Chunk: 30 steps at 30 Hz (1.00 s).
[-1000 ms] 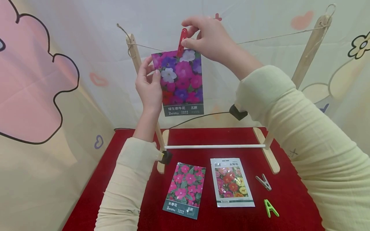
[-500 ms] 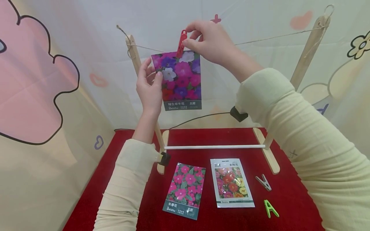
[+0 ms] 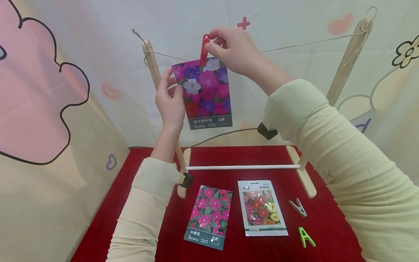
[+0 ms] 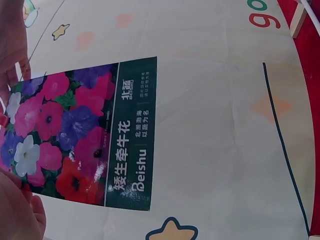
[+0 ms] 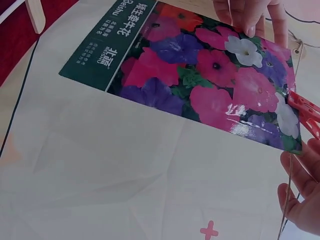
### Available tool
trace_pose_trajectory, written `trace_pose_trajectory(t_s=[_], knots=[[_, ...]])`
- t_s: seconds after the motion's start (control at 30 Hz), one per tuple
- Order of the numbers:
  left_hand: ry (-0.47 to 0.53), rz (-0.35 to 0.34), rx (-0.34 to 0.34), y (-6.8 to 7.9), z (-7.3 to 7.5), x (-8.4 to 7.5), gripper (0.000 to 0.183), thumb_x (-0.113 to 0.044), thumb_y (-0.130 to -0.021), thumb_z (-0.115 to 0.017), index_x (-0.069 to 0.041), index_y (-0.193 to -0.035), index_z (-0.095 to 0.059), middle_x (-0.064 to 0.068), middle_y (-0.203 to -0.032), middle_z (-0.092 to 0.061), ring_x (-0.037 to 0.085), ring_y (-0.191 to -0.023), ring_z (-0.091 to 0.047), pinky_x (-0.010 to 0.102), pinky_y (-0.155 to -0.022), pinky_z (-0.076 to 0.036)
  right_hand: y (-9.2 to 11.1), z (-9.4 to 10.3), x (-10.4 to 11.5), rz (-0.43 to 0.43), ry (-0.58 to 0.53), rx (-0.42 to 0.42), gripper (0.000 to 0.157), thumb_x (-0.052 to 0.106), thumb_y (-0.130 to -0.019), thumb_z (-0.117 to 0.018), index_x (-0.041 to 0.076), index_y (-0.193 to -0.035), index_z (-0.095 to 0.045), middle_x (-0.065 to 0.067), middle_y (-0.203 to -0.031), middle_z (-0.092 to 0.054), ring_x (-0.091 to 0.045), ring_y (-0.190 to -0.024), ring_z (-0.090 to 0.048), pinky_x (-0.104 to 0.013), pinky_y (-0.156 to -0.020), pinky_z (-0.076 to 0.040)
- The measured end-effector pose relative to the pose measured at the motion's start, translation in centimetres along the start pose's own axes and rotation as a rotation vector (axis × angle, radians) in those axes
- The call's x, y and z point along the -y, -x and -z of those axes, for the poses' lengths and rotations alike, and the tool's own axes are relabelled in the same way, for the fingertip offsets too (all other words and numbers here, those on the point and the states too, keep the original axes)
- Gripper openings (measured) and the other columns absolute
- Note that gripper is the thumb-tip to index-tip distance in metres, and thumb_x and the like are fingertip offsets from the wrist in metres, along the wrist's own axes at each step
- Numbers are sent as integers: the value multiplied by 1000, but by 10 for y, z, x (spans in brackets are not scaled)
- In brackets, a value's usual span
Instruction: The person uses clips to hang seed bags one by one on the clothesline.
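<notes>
A seed packet with pink, purple and white flowers [image 3: 207, 94] hangs at the twine [image 3: 288, 46], its top edge overlapping the line. My left hand [image 3: 171, 105] pinches the packet's left edge between thumb and fingers. At the middle of the top edge a red clothespin [image 3: 204, 51] stands upright, its lower end over the packet. My right hand [image 3: 237, 51] holds the clothespin's upper part between thumb and fingers. In the right wrist view, the red clothespin [image 5: 305, 111] bites the packet's top edge, near the twine.
On the red table [image 3: 262, 251] lie a pink-flowered packet [image 3: 209, 214], a white-bordered packet [image 3: 262, 207], a pale clothespin [image 3: 298, 208] and a green clothespin [image 3: 306, 237]. Wooden posts [image 3: 350, 62] carry the twine, and a white rod [image 3: 242, 167] joins the stand's feet.
The packet's lower end swung up, then back down, shifting slightly right. My right hand has come down a little, fingers closer around the clothespin. The things on the table stay put.
</notes>
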<state>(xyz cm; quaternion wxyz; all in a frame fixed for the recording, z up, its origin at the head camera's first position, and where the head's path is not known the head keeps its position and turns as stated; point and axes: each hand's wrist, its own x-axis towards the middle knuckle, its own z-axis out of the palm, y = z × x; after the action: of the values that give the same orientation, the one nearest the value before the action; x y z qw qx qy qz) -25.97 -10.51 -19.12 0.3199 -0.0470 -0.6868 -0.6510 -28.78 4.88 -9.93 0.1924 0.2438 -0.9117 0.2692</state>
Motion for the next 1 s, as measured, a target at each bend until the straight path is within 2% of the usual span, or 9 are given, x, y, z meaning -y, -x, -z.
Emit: trace_pose_trajectory(t_s=[0.23,0.5,0.67,0.9,1.0], knots=[[-20,-7,-7,1,-2,-4,42,-3,-90,-43,-15,-130,-44,9,-113,-52,15,-95,-50,24,-80,-46,-2,0,4,14,23,23,45,34,-92,-42,18,-134,-39,-6,-113,-57,-15,-95,-48,-25,-84,-45],[-18,-2,23,0,-2,-2,45,-5,-90,-44,-16,-133,-41,10,-115,-51,17,-100,-52,25,-84,-47,-1,-2,0,1,17,76,52,36,-91,-41,21,-139,-28,-6,-112,-57,-16,-91,-50,-25,-78,-45],[-38,6,35,1,1,0,48,-6,-88,-48,-16,-134,-38,9,-117,-50,17,-105,-52,25,-87,-46,2,0,-7,-8,7,52,54,37,-90,-43,19,-139,-29,-5,-114,-57,-16,-97,-50,-27,-79,-45],[-141,-93,60,-8,3,36,57,-13,-86,-53,-22,-137,-30,-2,-132,-43,7,-118,-41,23,-91,-42,10,5,-16,45,38,-7,51,35,-89,-47,16,-135,-36,-7,-124,-53,-20,-117,-43,-33,-94,-41],[-221,-127,65,-3,4,39,58,-17,-86,-54,-23,-138,-28,-5,-137,-38,5,-124,-34,23,-97,-37,15,8,-19,84,69,-33,49,33,-88,-49,14,-133,-40,-8,-125,-52,-21,-118,-43,-36,-97,-37]])
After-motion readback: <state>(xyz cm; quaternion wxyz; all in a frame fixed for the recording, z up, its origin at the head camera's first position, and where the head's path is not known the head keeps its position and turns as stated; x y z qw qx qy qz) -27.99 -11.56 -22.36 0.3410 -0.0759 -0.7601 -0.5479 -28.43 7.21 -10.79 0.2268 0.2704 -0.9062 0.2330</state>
